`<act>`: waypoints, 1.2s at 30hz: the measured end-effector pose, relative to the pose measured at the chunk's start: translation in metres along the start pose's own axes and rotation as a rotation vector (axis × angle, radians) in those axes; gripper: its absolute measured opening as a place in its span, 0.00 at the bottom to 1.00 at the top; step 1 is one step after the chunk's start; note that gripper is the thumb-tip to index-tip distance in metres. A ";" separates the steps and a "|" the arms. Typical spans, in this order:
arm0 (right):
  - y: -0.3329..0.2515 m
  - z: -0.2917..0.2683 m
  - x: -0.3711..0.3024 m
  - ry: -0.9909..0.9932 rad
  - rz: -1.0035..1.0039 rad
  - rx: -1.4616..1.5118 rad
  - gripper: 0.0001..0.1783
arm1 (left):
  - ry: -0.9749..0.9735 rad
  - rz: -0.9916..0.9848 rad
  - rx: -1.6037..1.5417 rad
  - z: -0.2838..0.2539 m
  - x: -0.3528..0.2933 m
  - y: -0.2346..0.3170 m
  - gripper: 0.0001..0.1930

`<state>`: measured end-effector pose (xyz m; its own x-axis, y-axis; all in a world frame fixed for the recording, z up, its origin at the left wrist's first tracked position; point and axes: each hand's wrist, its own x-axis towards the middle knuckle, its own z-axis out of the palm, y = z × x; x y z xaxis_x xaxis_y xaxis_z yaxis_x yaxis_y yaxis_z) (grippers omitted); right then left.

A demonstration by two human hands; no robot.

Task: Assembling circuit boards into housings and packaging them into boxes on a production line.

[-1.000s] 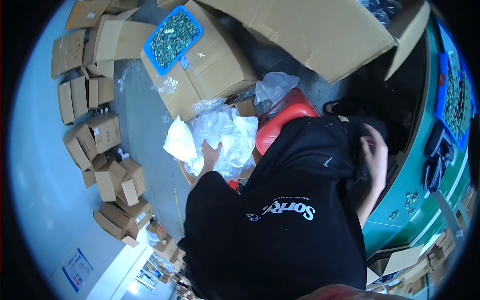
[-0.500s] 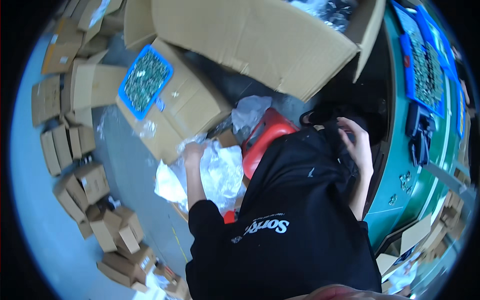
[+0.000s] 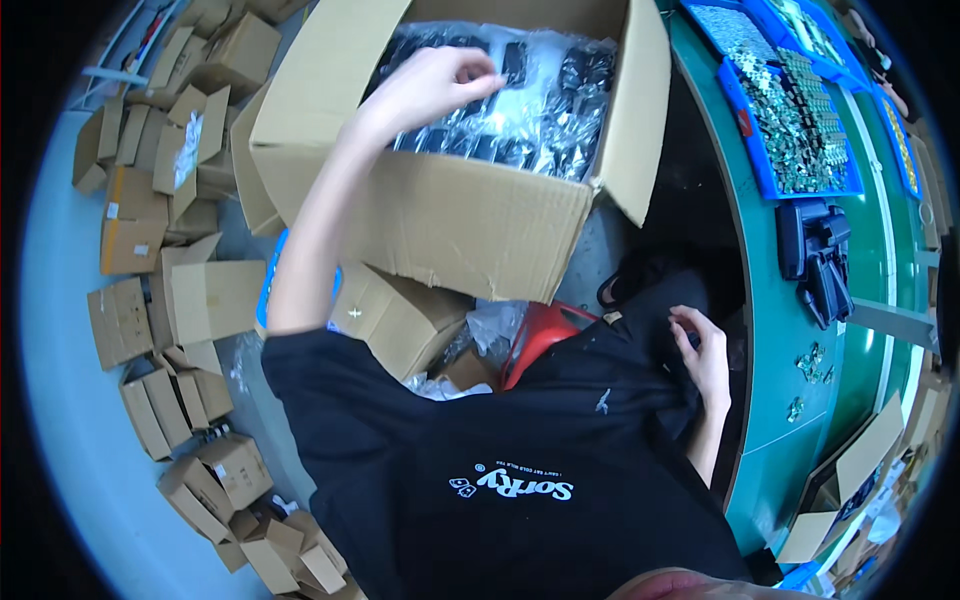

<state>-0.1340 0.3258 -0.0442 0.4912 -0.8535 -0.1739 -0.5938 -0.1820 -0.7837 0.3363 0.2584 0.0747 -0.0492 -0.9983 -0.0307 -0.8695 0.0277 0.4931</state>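
Note:
My left hand (image 3: 436, 86) reaches over the large open cardboard box (image 3: 440, 220), fingers loosely bent with a gap between thumb and fingertips and nothing visible in them. Beneath it, clear plastic wrap (image 3: 545, 110) covers rows of black items (image 3: 590, 70) inside the box; their kind is hard to make out. Beside my right thigh hangs my right hand (image 3: 703, 355), its fingers slightly curled and apart, holding nothing I can see. My left forearm partly hides a blue tray (image 3: 268, 290) on a lower cardboard box (image 3: 395, 315).
A green table (image 3: 780, 430) runs along the right. On it are a blue tray of small green-and-silver parts (image 3: 800, 130), black plastic cases (image 3: 815, 250) and loose small parts (image 3: 815, 362). Open cartons (image 3: 215, 290) line the left. A red stool (image 3: 545, 340) sits under me.
My left hand has moved from the crumpled white plastic up over the large box. The view has shifted, showing more of that box's contents. My right hand stays near my thigh.

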 end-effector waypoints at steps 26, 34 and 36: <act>0.016 -0.023 -0.014 0.299 0.107 0.061 0.12 | -0.023 -0.420 -0.064 0.120 0.154 -0.143 0.35; -0.010 -0.029 0.000 0.312 -0.015 0.143 0.13 | 0.318 -0.179 -0.823 0.008 0.137 -0.060 0.20; -0.032 -0.032 0.014 0.271 -0.118 0.224 0.17 | 0.402 -0.018 -1.123 -0.010 0.117 -0.034 0.18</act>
<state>-0.1282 0.3038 -0.0026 0.3435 -0.9368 0.0666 -0.3740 -0.2015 -0.9053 0.3647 0.1402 0.0631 0.2896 -0.9482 0.1304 0.0579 0.1533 0.9865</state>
